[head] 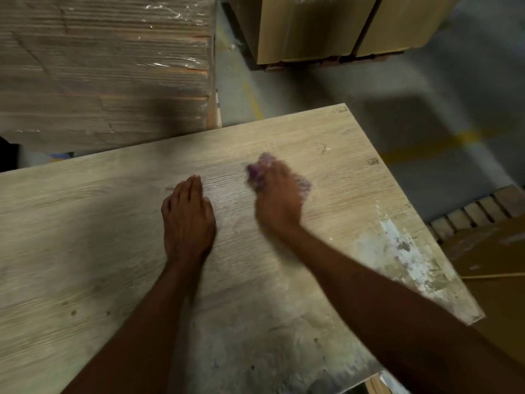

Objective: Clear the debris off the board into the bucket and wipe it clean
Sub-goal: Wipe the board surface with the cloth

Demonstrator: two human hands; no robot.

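Note:
A large pale wood-grain board (99,251) fills most of the view. My left hand (187,220) lies flat on it, palm down, fingers together. My right hand (279,194) is blurred by motion and is closed on a crumpled purple cloth (262,166) pressed against the board. White and grey smears of dried residue (403,251) mark the board near its right edge, and a dusty grey patch (255,345) lies close to me. No bucket is in view.
A plastic-wrapped stack of boards (105,66) stands behind the board at the left. Cardboard boxes on a pallet (326,27) stand at the back. Grey concrete floor with a yellow line (443,143) lies to the right, beside wooden slats (477,214) and brown sheets (500,265).

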